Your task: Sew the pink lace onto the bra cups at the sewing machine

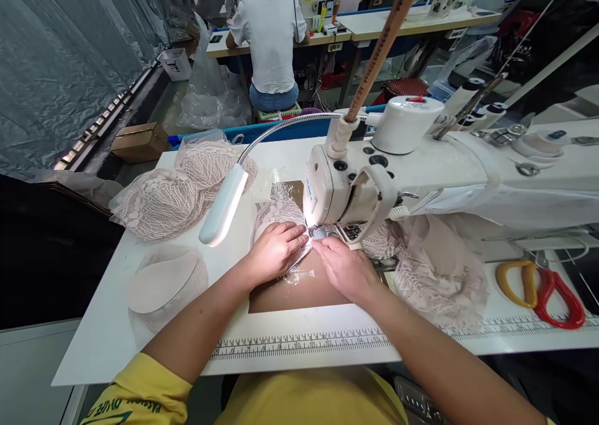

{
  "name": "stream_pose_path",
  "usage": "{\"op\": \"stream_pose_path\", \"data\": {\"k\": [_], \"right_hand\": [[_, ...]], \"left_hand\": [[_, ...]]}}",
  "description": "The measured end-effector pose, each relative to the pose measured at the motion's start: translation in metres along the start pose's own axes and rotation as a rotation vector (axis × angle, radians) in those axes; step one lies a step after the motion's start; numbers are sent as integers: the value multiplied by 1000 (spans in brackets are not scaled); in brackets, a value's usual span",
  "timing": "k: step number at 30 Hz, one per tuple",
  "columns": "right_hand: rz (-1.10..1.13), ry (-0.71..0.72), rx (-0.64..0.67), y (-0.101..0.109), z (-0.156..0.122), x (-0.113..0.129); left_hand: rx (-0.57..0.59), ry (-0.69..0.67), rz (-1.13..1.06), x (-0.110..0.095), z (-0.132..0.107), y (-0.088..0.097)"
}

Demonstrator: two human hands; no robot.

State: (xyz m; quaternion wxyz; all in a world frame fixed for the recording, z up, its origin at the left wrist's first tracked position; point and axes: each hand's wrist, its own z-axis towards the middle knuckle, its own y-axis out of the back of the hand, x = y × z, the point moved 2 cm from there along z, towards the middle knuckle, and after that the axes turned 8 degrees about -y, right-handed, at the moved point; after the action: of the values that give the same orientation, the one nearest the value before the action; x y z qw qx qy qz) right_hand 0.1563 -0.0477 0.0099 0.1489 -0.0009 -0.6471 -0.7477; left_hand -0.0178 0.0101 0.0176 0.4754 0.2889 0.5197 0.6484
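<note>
A pale pink lace cup piece lies under the needle area of a white sewing machine. My left hand rests on this lace, fingers stretched out and lying flat, their tips close to the lit presser foot. On the other side of the foot is my right hand, thumb and fingers closed at the edge of the lace; its fingers partly hide what they pinch. Beneath both hands is a shiny brown sheet on the white table. More lace is bunched right of the machine head.
Lace cups are piled at the back left, near a flat beige cup piece. A lamp hangs over the table's left half. Scissors with yellow and red handles lie far right. Beyond the table, a person sits at another machine.
</note>
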Motion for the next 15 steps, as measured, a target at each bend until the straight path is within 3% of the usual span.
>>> {"op": "stream_pose_path", "data": {"k": [9, 15], "right_hand": [[-9, -31, -38, -1, 0, -3], [-6, 50, 0, 5, -1, 1]], "left_hand": [[85, -48, -88, -7, -3, 8], [120, -136, -116, -7, -3, 14]]}}
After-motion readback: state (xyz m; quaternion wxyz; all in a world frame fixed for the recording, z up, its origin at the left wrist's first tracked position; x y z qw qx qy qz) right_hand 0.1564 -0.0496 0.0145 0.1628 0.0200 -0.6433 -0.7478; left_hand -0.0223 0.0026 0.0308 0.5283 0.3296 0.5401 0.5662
